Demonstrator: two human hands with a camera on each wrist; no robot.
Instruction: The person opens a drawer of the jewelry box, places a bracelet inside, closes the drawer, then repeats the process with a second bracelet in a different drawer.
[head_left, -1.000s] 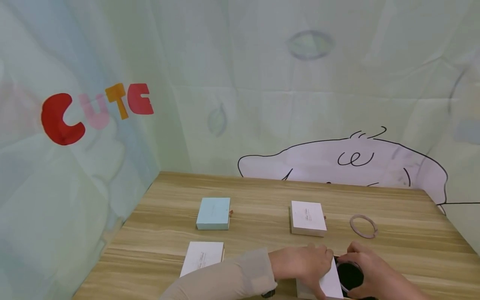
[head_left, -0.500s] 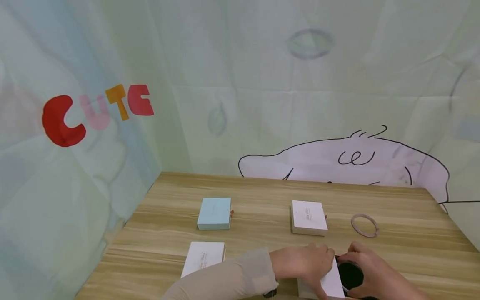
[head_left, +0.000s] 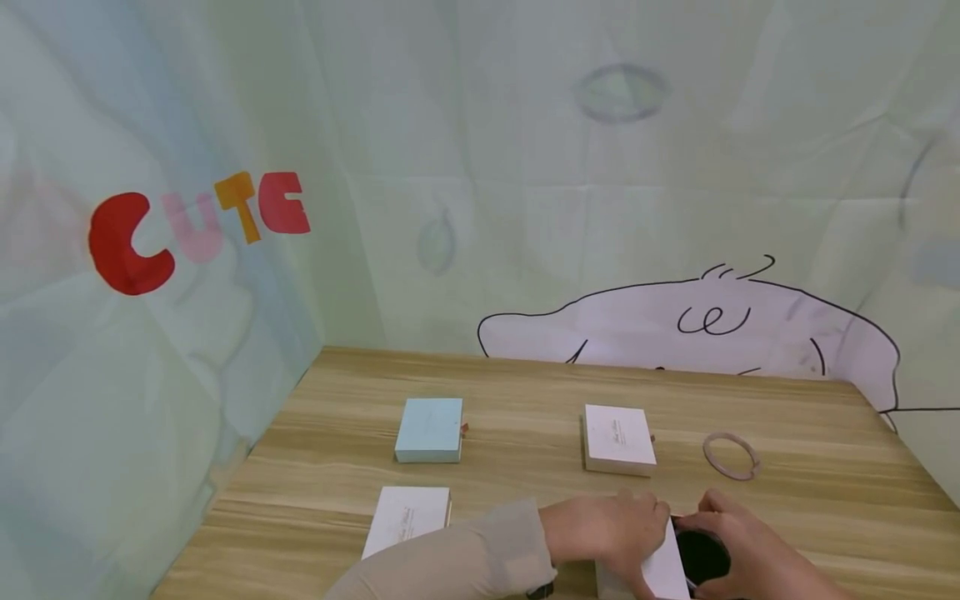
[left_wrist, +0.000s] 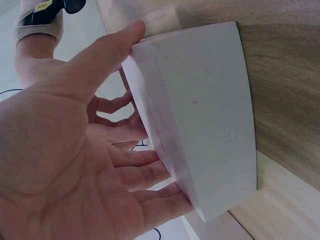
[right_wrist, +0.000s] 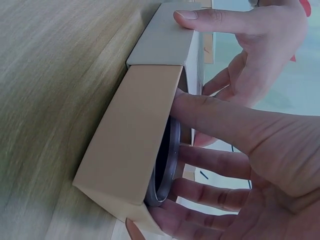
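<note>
My left hand [head_left: 611,529] grips the white sleeve [left_wrist: 210,110] of a slide-out box, thumb along one side and fingers on the opposite side. A tan drawer [right_wrist: 130,135] with a black insert [head_left: 703,557] is pulled partway out of the sleeve's right end. Inside it sits a greyish bangle [right_wrist: 173,155], standing slightly above the drawer's edge. My right hand [right_wrist: 280,165] spans the bangle, its thumb at one side and fingers curled along the other. A small brown pull tab [right_wrist: 134,229] sticks out from the drawer's end.
Another bangle [head_left: 731,456] lies on the wooden table [head_left: 517,433] at the right. A white box [head_left: 618,439] is behind my hands, a light blue box [head_left: 430,429] at the back left. My left forearm partly covers another white box [head_left: 408,517]. Printed curtains stand behind.
Both hands stay at the same box, with the drawer out about as far. My right hand has shifted very slightly, and less of the bangle's pale rim shows in the head view.
</note>
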